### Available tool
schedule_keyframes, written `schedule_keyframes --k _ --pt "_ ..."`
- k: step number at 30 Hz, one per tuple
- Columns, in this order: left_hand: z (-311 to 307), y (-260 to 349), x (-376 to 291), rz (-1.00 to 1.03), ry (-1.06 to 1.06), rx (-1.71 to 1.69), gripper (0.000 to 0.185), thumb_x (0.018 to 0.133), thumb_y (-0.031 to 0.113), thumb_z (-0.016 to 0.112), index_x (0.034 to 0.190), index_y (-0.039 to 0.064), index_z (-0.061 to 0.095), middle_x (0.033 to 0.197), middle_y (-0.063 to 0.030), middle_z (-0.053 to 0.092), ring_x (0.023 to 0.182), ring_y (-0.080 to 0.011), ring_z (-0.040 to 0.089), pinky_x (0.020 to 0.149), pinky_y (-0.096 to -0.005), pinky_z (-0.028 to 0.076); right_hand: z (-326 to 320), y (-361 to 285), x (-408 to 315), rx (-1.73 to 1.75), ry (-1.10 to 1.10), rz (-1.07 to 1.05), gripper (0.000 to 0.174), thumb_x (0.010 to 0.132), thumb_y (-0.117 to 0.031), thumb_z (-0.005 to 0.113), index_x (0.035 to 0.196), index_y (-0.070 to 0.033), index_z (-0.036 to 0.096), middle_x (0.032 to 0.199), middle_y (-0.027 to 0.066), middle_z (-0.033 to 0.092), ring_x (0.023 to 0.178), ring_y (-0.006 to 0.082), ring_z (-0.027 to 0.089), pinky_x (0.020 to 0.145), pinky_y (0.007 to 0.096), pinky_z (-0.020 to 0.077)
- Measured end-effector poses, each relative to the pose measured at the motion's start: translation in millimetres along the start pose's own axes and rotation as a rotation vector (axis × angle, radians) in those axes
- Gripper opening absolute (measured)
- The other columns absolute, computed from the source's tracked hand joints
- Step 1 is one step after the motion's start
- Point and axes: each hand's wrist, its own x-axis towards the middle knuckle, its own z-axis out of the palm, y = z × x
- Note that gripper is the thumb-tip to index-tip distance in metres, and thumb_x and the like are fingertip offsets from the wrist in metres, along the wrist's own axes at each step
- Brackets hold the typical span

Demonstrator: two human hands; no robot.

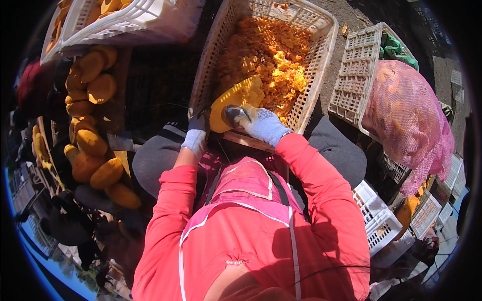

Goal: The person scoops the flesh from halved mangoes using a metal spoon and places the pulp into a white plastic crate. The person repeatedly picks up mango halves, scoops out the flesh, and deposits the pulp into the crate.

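Note:
A white plastic crate [327, 56] stands between my knees, with orange pumpkin pulp [271, 49] heaped inside. Over its near end lies a halved pumpkin [222, 109], its far part covered by yellow-orange pulp. My right hand [263, 122], in a pale glove, is closed on a metal scraping tool [234, 113], which rests against the pumpkin half. My left hand [196, 133], also gloved, is at the crate's near left corner beside the pumpkin; its fingers are in dark shadow, so whether they grip the pumpkin or the crate cannot be told.
Halved pumpkins [101, 88] lie in a row at left. A white crate [150, 28] with pumpkin pieces is at upper left. At right are a tilted crate [354, 71], a full pink mesh sack [410, 113] and another white crate [376, 222]. A dark-clothed person [67, 222] is at lower left.

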Motion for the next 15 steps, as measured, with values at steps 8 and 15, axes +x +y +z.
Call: schedule_keyframes --k 8,15 --pt "15.6 62.4 -27.5 -0.191 -0.139 -0.148 0.044 0.104 0.034 0.048 0.143 0.013 0.046 0.127 -0.0108 0.061 0.103 -0.0254 0.067 0.058 -0.0434 0.063 -39.6 -7.0 30.1 -0.713 -0.04 -0.614 0.025 0.083 -0.021 0.065 0.107 -0.021 0.07 0.087 0.0071 0.072 0.083 0.0283 0.072 0.073 0.0411 0.0551" --pt "16.4 42.9 -17.3 -0.106 0.018 0.034 0.049 0.102 0.031 0.055 0.146 0.013 0.042 0.128 -0.0113 0.06 0.103 -0.0266 0.066 0.059 -0.0417 0.063 -50.2 17.0 42.9 -0.705 -0.04 -0.094 0.021 0.092 -0.021 0.058 0.108 -0.018 0.071 0.094 0.0097 0.075 0.088 0.0294 0.074 0.07 0.0453 0.0572"
